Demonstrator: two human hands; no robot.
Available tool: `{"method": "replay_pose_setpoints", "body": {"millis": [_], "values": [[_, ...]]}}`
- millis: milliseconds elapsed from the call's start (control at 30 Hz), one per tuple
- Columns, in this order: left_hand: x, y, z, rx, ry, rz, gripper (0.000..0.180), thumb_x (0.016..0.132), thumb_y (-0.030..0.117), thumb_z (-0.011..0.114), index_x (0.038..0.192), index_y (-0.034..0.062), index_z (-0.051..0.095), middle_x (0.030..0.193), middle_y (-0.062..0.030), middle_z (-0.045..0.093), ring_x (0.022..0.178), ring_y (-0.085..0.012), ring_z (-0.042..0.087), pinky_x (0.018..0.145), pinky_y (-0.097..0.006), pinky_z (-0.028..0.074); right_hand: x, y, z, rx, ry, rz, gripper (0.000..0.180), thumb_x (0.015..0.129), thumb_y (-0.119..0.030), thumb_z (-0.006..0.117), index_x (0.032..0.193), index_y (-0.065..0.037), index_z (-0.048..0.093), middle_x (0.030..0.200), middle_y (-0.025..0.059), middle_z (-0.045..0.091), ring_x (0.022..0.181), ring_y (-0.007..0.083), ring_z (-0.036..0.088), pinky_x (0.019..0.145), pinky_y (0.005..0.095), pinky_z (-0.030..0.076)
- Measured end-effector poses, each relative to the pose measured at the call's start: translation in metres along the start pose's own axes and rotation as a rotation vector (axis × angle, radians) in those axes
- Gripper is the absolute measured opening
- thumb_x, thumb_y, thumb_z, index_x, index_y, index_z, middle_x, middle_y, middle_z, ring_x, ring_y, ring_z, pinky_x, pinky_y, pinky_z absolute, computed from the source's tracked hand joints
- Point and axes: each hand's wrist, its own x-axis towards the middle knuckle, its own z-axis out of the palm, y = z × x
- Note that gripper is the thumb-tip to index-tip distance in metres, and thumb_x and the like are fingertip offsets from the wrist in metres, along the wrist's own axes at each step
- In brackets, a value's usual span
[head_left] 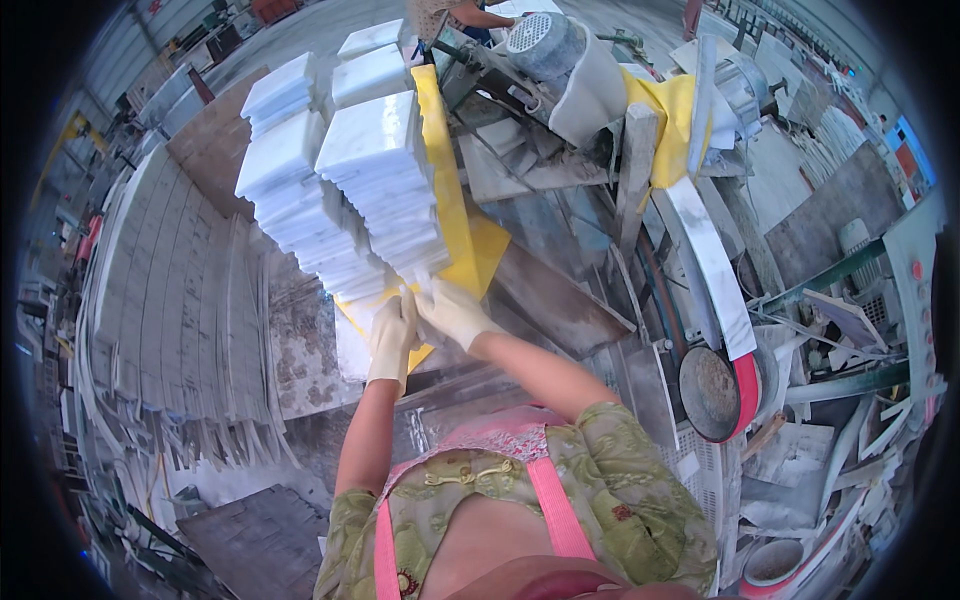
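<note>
My left hand (pixel 393 335) and my right hand (pixel 452 312), both in cream rubber gloves, meet at the near foot of a tall stack of white marble tiles (pixel 372 135). The fingers of both are closed and close together. What lies between them is hidden. A second stack of marble tiles (pixel 285 165) rises just to the left, its edges uneven. Yellow sheeting (pixel 452 200) runs along the right side of the stacks and shows beneath my hands.
Long grey slabs (pixel 160 300) stand in a row at the left. A machine with a grey motor (pixel 545 45) is at the far right of the stacks. A marble strip (pixel 705 260) slants down beside a round grey bucket (pixel 708 392). Another person's arm (pixel 480 16) shows at the back.
</note>
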Motion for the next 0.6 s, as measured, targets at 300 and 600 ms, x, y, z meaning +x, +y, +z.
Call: {"method": "replay_pose_setpoints", "body": {"millis": [300, 600], "values": [[0.004, 0.0, 0.01, -0.036, 0.013, -0.042, 0.058, 0.101, 0.053, 0.05, 0.106, -0.0039, 0.063, 0.086, -0.0202, 0.07, 0.072, -0.0265, 0.071, 0.059, -0.037, 0.055, -0.039, 0.03, -0.038, 0.284, -0.275, -0.144, 0.064, 0.105, -0.054, 0.038, 0.119, 0.002, 0.065, 0.121, 0.0203, 0.067, 0.115, 0.0282, 0.064, 0.094, 0.0394, 0.048], [-0.021, 0.027, 0.023, 0.132, 0.162, -0.082, 0.054, 0.099, 0.05, 0.055, 0.11, -0.0031, 0.061, 0.091, -0.0179, 0.069, 0.074, -0.0243, 0.07, 0.058, -0.034, 0.055, -0.177, 0.205, -0.264, -0.258, 0.578, 0.044, 0.035, 0.092, -0.024, 0.064, 0.124, -0.011, 0.07, 0.118, 0.0179, 0.069, 0.113, 0.0346, 0.064, 0.096, 0.0445, 0.049]]}}
